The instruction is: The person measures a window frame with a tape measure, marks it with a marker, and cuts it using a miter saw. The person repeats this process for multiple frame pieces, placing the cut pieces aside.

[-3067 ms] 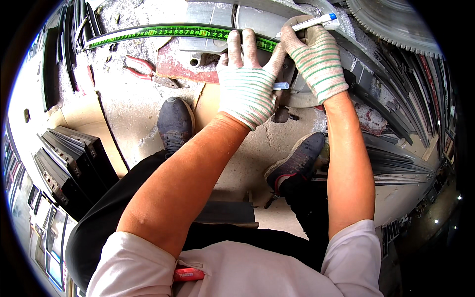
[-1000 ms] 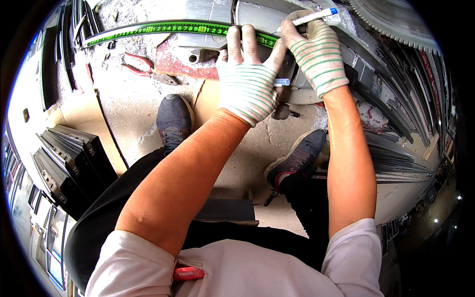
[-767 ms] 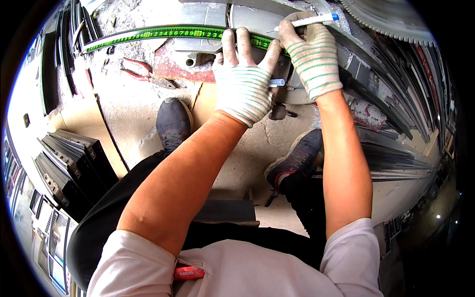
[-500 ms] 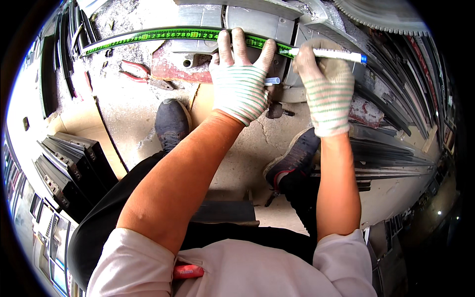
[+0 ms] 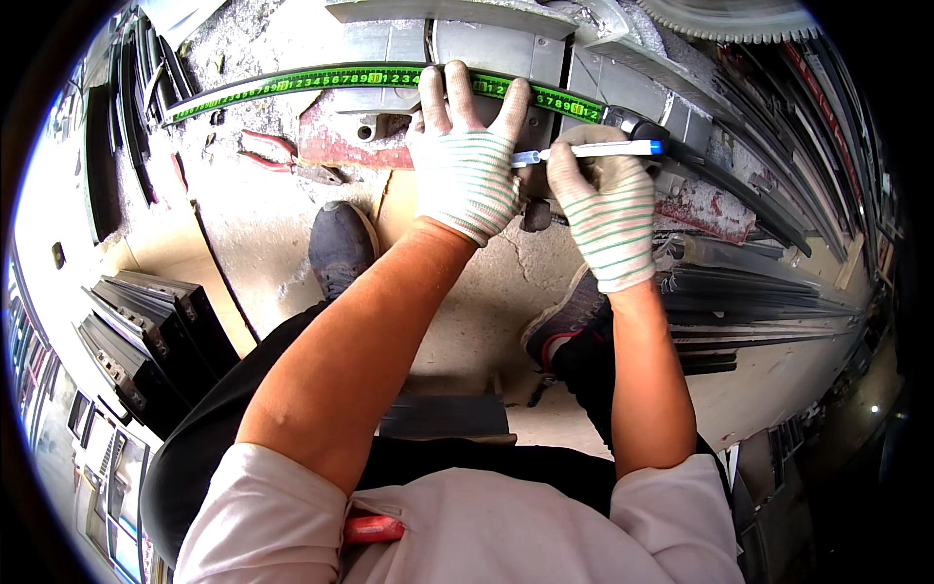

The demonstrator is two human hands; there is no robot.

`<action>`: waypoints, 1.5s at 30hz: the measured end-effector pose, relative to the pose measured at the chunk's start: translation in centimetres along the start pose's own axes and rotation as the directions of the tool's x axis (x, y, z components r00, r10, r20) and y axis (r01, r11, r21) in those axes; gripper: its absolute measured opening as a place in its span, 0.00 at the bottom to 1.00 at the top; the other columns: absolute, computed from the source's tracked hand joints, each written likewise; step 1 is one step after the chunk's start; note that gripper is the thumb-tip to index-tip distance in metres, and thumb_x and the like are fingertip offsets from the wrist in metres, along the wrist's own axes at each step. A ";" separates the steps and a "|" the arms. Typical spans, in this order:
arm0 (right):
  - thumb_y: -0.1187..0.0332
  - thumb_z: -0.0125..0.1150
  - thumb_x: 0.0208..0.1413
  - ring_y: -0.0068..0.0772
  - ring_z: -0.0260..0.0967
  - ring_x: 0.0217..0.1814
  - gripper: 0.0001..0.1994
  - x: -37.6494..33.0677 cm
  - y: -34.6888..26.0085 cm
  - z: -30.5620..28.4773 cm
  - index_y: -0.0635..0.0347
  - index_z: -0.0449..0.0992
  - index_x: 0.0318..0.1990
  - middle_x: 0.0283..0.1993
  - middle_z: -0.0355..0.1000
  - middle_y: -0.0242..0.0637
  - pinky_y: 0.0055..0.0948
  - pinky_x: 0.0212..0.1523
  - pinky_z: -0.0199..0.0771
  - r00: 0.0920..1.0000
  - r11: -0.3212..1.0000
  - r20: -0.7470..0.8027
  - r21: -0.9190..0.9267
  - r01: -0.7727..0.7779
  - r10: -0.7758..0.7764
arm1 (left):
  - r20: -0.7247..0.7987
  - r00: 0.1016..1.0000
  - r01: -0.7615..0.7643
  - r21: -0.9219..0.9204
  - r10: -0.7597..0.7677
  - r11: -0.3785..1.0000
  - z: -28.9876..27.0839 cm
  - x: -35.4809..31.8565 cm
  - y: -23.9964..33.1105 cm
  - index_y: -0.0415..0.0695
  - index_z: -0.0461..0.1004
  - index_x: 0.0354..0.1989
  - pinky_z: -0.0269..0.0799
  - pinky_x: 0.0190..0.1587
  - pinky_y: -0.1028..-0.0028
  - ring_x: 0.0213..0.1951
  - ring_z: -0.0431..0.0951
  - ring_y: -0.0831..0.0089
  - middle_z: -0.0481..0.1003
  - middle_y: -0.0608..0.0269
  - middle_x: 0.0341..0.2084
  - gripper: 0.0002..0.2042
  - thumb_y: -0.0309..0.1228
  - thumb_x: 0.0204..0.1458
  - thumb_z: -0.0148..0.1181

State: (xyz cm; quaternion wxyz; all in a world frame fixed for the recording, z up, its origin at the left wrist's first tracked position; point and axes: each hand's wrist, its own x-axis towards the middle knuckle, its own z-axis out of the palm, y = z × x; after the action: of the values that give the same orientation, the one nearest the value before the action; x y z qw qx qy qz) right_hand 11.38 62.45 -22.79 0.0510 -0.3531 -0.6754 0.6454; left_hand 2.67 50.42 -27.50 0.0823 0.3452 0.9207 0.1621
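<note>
My left hand [image 5: 467, 165], in a striped knit glove, reaches over a green tape measure [image 5: 341, 78], its spread fingertips on the blade. A translucent pen cap [image 5: 526, 159] juts out from under this hand beside the palm; the grip on it is hidden. My right hand [image 5: 605, 200], gloved alike, is closed around a white marker pen [image 5: 613, 149] with a blue end. The pen's tip points left and meets the cap or lies right at it. The tape lies stretched across a dark strip over metal blocks [image 5: 496, 44].
Red-handled pliers [image 5: 277, 156] lie left of a red-painted metal piece [image 5: 341, 141]. A toothed saw blade [image 5: 730, 21] shows at the top right. Dark profile strips [image 5: 749, 292] are stacked on the right, black profiles [image 5: 146, 331] on the left. My shoes [image 5: 341, 243] are below the work.
My right hand has drawn the pen off the tape, down and left to the cap by my left hand. More of the tape's right end shows. My left hand stays on the tape.
</note>
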 end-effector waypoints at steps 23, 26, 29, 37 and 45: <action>0.63 0.62 0.67 0.20 0.72 0.25 0.11 -1.0 3.0 2.3 0.64 0.76 0.45 0.30 0.78 0.35 0.21 0.26 0.71 0.961 0.979 -0.205 0.127 -0.160 0.184 | 0.019 0.998 -0.068 0.085 0.067 0.994 -0.2 0.3 0.1 0.64 0.59 0.72 0.63 0.59 0.36 0.69 0.49 0.25 0.49 0.29 0.69 0.40 0.42 0.46 0.66; 0.62 0.60 0.68 0.23 0.72 0.27 0.12 -3.1 3.6 -0.4 0.64 0.76 0.44 0.29 0.76 0.34 0.25 0.29 0.72 0.899 0.963 -0.405 0.260 -0.065 0.170 | -0.009 0.997 -0.071 0.063 0.072 0.995 -0.2 0.2 0.1 0.64 0.61 0.71 0.64 0.59 0.36 0.68 0.49 0.25 0.50 0.29 0.68 0.39 0.39 0.46 0.66; 0.62 0.61 0.68 0.23 0.69 0.25 0.11 -4.3 7.1 -3.3 0.62 0.76 0.41 0.26 0.74 0.33 0.27 0.28 0.73 0.774 0.907 -0.561 0.420 -0.040 0.294 | -0.002 0.998 -0.059 0.085 0.059 0.995 -0.1 0.2 0.1 0.63 0.61 0.71 0.64 0.58 0.35 0.68 0.50 0.24 0.50 0.28 0.68 0.38 0.39 0.46 0.65; 0.62 0.67 0.62 0.29 0.75 0.26 0.09 -6.7 17.1 -4.6 0.54 0.76 0.42 0.31 0.78 0.33 0.36 0.29 0.79 0.442 0.476 -0.249 0.698 -0.536 0.862 | 0.009 0.998 -0.061 0.084 0.060 0.995 -0.3 0.3 0.5 0.62 0.62 0.71 0.63 0.59 0.37 0.68 0.49 0.24 0.50 0.28 0.68 0.39 0.39 0.46 0.66; 0.37 0.65 0.56 0.46 0.69 0.60 0.42 -2.9 7.9 -6.2 0.66 0.65 0.63 0.61 0.68 0.55 0.46 0.61 0.70 0.762 0.912 -0.640 -0.365 -0.186 -0.101 | 0.012 0.998 -0.056 0.079 0.055 0.995 -0.8 0.3 0.3 0.61 0.62 0.71 0.63 0.60 0.37 0.68 0.50 0.25 0.51 0.28 0.68 0.39 0.39 0.46 0.66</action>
State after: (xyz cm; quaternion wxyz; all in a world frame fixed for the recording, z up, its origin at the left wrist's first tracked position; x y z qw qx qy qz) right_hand 20.05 65.35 -27.85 0.1905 -0.5717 -0.7268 0.3296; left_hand 2.42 50.61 -26.70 0.0688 0.3743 0.9161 0.1259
